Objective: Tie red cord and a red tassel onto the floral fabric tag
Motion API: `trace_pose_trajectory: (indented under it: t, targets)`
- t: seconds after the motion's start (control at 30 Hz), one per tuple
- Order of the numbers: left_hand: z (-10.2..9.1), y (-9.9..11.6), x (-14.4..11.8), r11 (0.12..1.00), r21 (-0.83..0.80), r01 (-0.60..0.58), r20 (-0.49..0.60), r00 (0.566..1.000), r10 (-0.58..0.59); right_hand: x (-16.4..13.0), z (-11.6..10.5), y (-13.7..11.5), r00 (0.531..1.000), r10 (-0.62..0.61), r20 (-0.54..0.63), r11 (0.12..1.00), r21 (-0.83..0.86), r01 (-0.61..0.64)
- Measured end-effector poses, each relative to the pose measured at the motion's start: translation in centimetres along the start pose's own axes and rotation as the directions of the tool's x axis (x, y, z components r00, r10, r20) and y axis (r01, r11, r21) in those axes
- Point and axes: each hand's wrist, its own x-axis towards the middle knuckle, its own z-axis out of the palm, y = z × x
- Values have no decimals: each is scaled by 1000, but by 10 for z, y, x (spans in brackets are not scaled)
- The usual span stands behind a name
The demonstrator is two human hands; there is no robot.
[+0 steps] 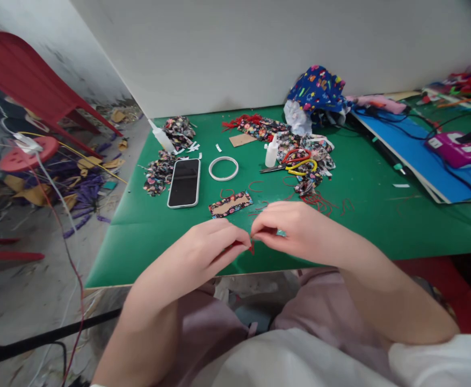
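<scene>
My left hand (219,244) and my right hand (285,228) meet over the table's front edge, fingertips pinched close together. Between them runs a short piece of red cord (252,246), gripped by both. Just beyond lies a flat strip of dark floral fabric (230,204) with a brown card middle. Several loose red cords (319,203) are scattered past my right hand. A phone (184,183) with a dark screen rests left of the fabric strip, and a roll of white tape (223,169) lies behind it.
Scissors (297,163) with red and yellow handles lie by a small white bottle (271,152) and floral fabric pieces (263,128). Another bottle (162,137) leans at the back left. A blue board (416,145) and purple device (456,149) are at right. A white wall (259,54) stands behind.
</scene>
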Motion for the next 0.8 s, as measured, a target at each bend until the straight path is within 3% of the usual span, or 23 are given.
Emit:
trace_pose_trajectory:
  t: [0.23,0.5,0.8]
  targets:
    - [1,-4,-1,999,19,40,-120,992,-37,2,-2,-6,990,127,-64,992,32,-125]
    - [6,-4,4,993,111,42,-209,978,-18,3,6,-7,975,175,-136,983,81,-166]
    - [19,-4,7,955,282,89,-402,915,33,5,10,-5,953,261,-154,949,222,-224]
